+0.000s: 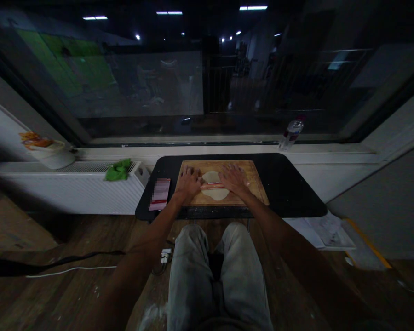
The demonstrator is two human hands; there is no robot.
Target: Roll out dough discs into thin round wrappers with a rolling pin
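Note:
A round, flat sheet of dough (215,194) lies on a wooden cutting board (255,195). Across the dough runs a thin rolling pin (214,186), its shiny middle showing between my hands. My left hand (189,180) lies over the pin's left end, fingers stretched forward and apart. Over the other end rests my right hand (234,177), palm down with its fingers spread flat near the dough's right edge. Both palms hide the ends of the pin.
The board stands on a small black table (290,193). A phone (159,194) lies left of it. On the sill stands a plastic bottle (291,132). A green cloth (118,169) and a white tub (53,154) are over the radiator (100,193). A cable crosses the floor.

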